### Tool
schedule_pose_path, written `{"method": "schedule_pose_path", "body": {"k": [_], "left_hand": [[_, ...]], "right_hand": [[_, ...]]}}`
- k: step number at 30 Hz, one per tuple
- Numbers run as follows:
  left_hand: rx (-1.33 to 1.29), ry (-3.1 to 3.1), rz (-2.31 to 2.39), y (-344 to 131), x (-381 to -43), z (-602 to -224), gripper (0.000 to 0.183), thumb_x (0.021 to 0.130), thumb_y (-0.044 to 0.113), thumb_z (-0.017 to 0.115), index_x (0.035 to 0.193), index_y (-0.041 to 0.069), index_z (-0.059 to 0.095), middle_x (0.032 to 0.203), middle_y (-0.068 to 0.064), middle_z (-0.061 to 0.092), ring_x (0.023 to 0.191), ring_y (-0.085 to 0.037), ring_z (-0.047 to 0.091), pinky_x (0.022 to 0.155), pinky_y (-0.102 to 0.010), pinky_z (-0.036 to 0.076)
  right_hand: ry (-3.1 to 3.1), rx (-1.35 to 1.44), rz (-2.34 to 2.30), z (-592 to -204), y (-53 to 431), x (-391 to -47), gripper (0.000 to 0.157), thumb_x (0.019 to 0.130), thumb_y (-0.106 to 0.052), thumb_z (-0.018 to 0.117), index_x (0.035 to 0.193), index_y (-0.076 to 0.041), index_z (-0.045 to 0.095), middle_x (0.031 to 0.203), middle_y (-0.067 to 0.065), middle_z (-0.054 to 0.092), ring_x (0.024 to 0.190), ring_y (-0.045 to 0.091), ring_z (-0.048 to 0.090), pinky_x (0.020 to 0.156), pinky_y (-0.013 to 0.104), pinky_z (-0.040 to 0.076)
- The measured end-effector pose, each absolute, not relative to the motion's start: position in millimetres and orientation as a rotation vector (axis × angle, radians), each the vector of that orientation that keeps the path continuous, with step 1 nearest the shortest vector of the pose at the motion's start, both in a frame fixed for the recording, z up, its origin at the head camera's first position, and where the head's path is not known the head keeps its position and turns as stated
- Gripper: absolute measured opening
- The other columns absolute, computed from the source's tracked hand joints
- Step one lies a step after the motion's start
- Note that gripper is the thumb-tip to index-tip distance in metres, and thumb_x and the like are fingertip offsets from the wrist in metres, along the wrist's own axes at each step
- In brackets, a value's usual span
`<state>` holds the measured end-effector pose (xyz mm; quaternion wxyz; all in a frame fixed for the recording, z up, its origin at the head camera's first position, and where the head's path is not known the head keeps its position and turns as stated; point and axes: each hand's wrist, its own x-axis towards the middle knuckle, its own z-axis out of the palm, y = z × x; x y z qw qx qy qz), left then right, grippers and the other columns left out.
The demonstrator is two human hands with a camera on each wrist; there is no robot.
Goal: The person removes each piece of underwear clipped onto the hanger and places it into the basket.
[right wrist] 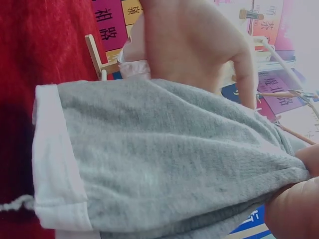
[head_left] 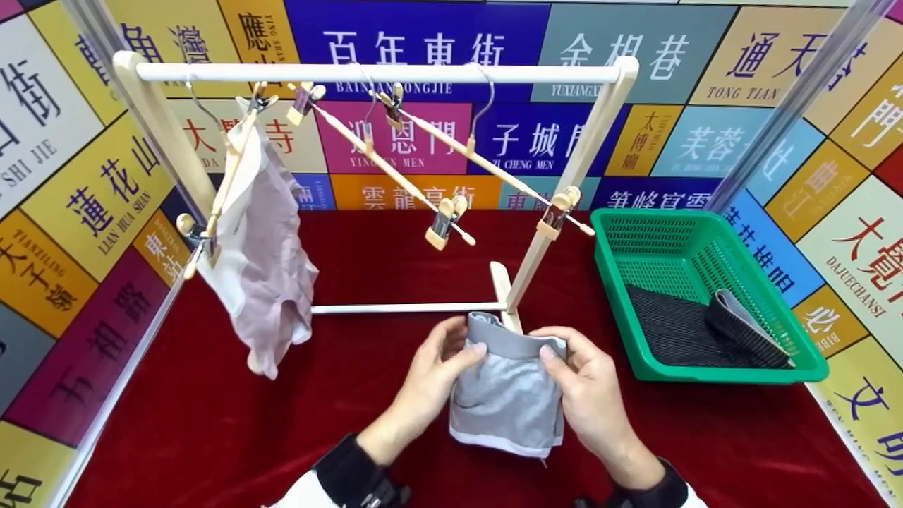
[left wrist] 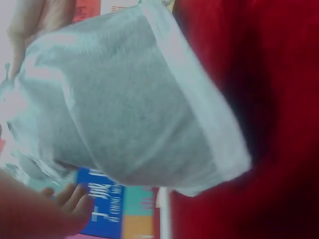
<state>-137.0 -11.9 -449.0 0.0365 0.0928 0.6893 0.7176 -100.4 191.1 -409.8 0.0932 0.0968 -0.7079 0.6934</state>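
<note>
Pinching the broad grey waistband (head_left: 515, 345) at both sides, our left hand (head_left: 439, 363) and right hand (head_left: 591, 381) hold a small white-hemmed knit garment (head_left: 506, 402) over red velvety cloth (head_left: 211, 423), apparently to keep it spread.

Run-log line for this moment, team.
left hand: pinches grey garment; right hand: pinches same; pink garment: clipped to left hanger; middle hanger, right hanger: no garment; basket: dark cloth

Lettered panels (head_left: 416, 42) (many-coloured) behind a red cloth (head_left: 353, 367).
</note>
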Motion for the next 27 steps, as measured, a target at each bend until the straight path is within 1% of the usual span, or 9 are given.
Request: {"method": "schedule_pose_path", "body": {"k": [2, 5, 7, 11, 14, 17, 19, 23, 27], "left_hand": [[0.224, 1.919, 2.224, -13.2, -139.5, -452.3, 0.064, 0.095, 0.029, 0.068, 0.145, -0.006, 0.05, 0.128, -0.015, 0.065, 0.118, -0.025, 0.06, 0.109, -0.043, 0.043], [0.196, 1.693, 2.247, -14.6, -141.5, -454.8, 0.056, 0.096, 0.023, 0.067, 0.141, -0.008, 0.054, 0.115, -0.009, 0.07, 0.107, -0.019, 0.064, 0.102, -0.036, 0.045], [0.209, 1.598, 2.258, -15.3, -141.9, -455.5, 0.048, 0.095, 0.018, 0.068, 0.135, -0.007, 0.059, 0.107, -0.005, 0.071, 0.1, -0.017, 0.066, 0.095, -0.034, 0.048], [0.222, 1.536, 2.261, -16.1, -141.6, -456.4, 0.03, 0.093, 0.013, 0.071, 0.119, -0.002, 0.067, 0.099, -0.003, 0.071, 0.094, -0.016, 0.065, 0.09, -0.032, 0.048], [0.24, 1.538, 2.279, -16.3, -140.8, -458.2, 0.027, 0.092, 0.009, 0.073, 0.116, -0.001, 0.069, 0.101, -0.003, 0.07, 0.098, -0.017, 0.063, 0.093, -0.032, 0.046], [0.284, 1.553, 2.322, -15.9, -138.6, -458.9, 0.033, 0.09, 0.003, 0.074, 0.122, -0.003, 0.067, 0.106, -0.004, 0.071, 0.102, -0.018, 0.063, 0.095, -0.032, 0.047], [0.32, 1.564, 2.351, -15.2, -136.7, -457.9, 0.034, 0.089, -0.001, 0.074, 0.122, -0.004, 0.064, 0.108, -0.005, 0.073, 0.102, -0.017, 0.065, 0.094, -0.03, 0.049], [0.37, 1.597, 2.374, -13.7, -133.7, -454.4, 0.036, 0.086, -0.006, 0.076, 0.118, -0.002, 0.061, 0.107, -0.006, 0.075, 0.098, -0.016, 0.069, 0.087, -0.029, 0.054], [0.4, 1.664, 2.346, -13.5, -131.7, -450.7, 0.037, 0.086, -0.004, 0.079, 0.121, -0.007, 0.067, 0.107, -0.007, 0.077, 0.096, -0.017, 0.07, 0.085, -0.029, 0.055]], "right_hand": [[-2.109, 0.301, 2.052, -409.2, 192.9, -100.3, 0.02, 0.102, 0.007, 0.056, 0.119, 0.017, 0.062, 0.101, 0.005, 0.072, 0.086, 0.015, 0.067, 0.074, 0.026, 0.058], [-2.102, 0.33, 2.057, -409.3, 196.0, -100.3, 0.02, 0.103, 0.008, 0.055, 0.119, 0.018, 0.06, 0.103, 0.005, 0.072, 0.088, 0.014, 0.067, 0.076, 0.025, 0.057], [-2.096, 0.343, 2.056, -409.5, 198.6, -99.9, 0.021, 0.103, 0.008, 0.055, 0.119, 0.019, 0.059, 0.103, 0.005, 0.072, 0.089, 0.014, 0.067, 0.077, 0.024, 0.057], [-2.079, 0.356, 2.053, -410.7, 205.3, -99.2, 0.02, 0.103, 0.008, 0.055, 0.119, 0.019, 0.059, 0.104, 0.004, 0.073, 0.091, 0.013, 0.067, 0.079, 0.023, 0.056], [-2.073, 0.369, 2.053, -412.1, 209.8, -98.8, 0.021, 0.103, 0.008, 0.055, 0.12, 0.02, 0.059, 0.107, 0.004, 0.073, 0.092, 0.013, 0.068, 0.081, 0.023, 0.056], [-2.079, 0.382, 2.058, -413.8, 213.5, -98.7, 0.023, 0.104, 0.007, 0.054, 0.121, 0.021, 0.058, 0.107, 0.004, 0.074, 0.092, 0.014, 0.068, 0.08, 0.023, 0.056], [-2.074, 0.387, 2.071, -414.5, 215.8, -98.6, 0.023, 0.104, 0.007, 0.054, 0.122, 0.021, 0.057, 0.107, 0.004, 0.075, 0.09, 0.014, 0.069, 0.079, 0.024, 0.057], [-2.061, 0.386, 2.106, -415.8, 221.2, -99.2, 0.023, 0.103, 0.008, 0.054, 0.122, 0.021, 0.056, 0.104, 0.006, 0.076, 0.085, 0.015, 0.071, 0.073, 0.026, 0.059], [-2.066, 0.367, 2.115, -416.7, 226.6, -100.9, 0.023, 0.102, 0.008, 0.056, 0.121, 0.02, 0.057, 0.101, 0.007, 0.076, 0.082, 0.016, 0.071, 0.069, 0.027, 0.06]]}}
